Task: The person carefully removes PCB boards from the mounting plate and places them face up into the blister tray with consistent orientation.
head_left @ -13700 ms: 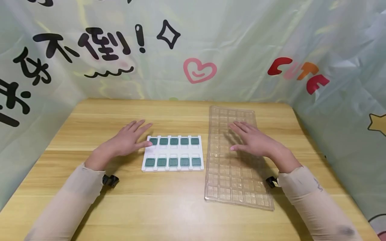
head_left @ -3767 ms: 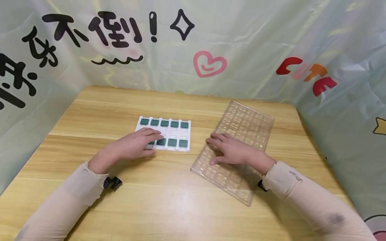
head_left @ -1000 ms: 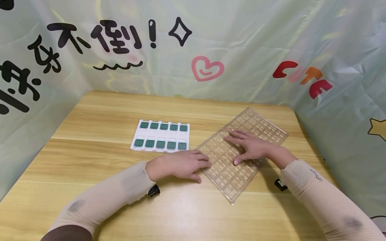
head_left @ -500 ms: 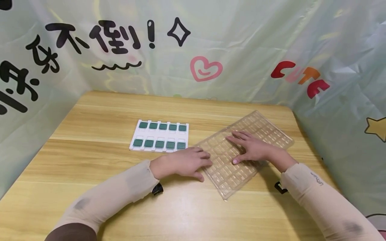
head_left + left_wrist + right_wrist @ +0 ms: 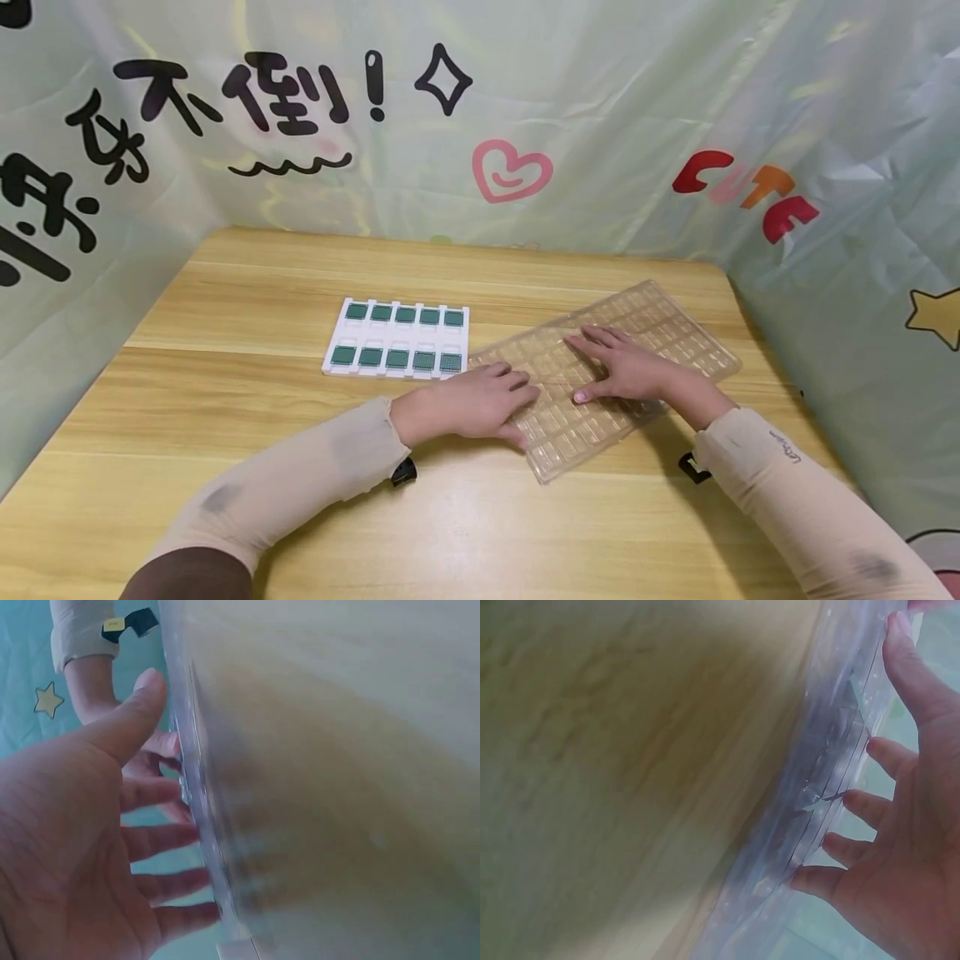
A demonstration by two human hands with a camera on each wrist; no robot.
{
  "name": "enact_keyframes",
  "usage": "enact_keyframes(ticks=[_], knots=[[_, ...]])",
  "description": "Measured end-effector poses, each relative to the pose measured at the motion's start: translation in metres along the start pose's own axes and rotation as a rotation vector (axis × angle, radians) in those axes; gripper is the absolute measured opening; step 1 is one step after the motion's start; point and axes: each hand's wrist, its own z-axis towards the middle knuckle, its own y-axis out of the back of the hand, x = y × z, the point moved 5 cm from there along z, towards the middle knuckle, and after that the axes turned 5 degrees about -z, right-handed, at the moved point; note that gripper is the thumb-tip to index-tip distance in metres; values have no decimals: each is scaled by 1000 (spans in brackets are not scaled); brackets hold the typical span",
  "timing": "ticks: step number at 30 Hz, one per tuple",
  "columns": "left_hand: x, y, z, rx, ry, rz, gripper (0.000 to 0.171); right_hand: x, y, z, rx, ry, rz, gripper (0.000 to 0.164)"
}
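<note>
A clear plastic tray [image 5: 678,325] with rows of small square pockets lies slantwise on the table, its far end pointing to the back right. On its left end rest the fingertips of my left hand [image 5: 483,402], lightly bent and holding nothing. My right hand [image 5: 626,368] lies with spread fingers over the tray's middle; in the right wrist view its fingertips meet the clear plastic [image 5: 817,772]. Left of it sits a white tray [image 5: 375,334] with two rows of green square chips [image 5: 397,359]. The clear tray's left corner comes close to the white tray's right edge.
The wooden table [image 5: 225,333] carries both trays. A printed fabric curtain [image 5: 600,108] with lettering and a pink heart encloses the back and sides. Each wrist wears a small black camera, such as the left one [image 5: 403,472].
Under both hands the clear tray has turned clockwise, from lying front-to-back to a slant. Earlier, the white tray shifted left and back, and the left hand moved from it to the clear tray.
</note>
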Motion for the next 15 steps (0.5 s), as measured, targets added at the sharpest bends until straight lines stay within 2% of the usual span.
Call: enact_keyframes(ticks=[8, 15], knots=[[-4, -6, 7, 123, 127, -62, 88, 4, -1, -2, -13, -35, 11, 100], [-1, -4, 11, 169, 133, -28, 87, 5, -1, -3, -20, -59, 4, 99]])
